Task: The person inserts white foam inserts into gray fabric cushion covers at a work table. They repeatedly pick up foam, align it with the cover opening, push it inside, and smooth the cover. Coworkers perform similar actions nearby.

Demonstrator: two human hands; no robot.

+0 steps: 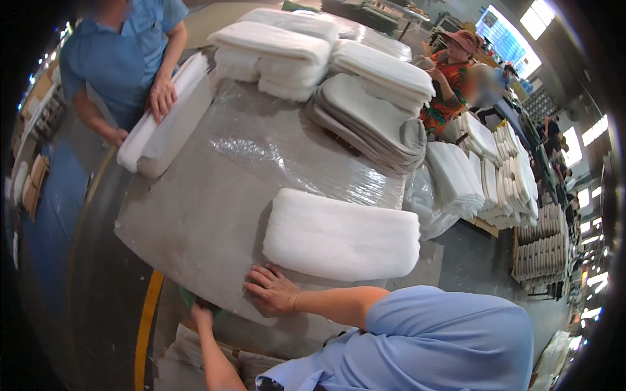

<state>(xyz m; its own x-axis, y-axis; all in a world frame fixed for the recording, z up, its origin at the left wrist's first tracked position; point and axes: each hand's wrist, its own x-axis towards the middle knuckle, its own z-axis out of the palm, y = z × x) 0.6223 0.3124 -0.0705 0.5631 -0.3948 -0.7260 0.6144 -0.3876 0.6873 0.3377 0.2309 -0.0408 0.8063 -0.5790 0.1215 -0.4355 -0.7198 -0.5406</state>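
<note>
A folded white fleecy cloth (342, 234) lies flat on the grey covered table (189, 228) in front of me. My right hand (274, 290) rests palm down on the table just beside the cloth's near left corner, fingers stretched and apart. At the table's near edge, lower and further left, is my left hand (203, 316). Its fingers are largely hidden against something dark and green (188, 298) by the edge, and I cannot make out whether it grips anything.
Across the table at left, a person in blue handles a folded white cloth (169, 117). Stacks of white cloths (274, 49) and a grey folded pile (368, 124) stand at the far side. Clear plastic film (293, 166) covers the middle. More stacks (499, 169) stand at right.
</note>
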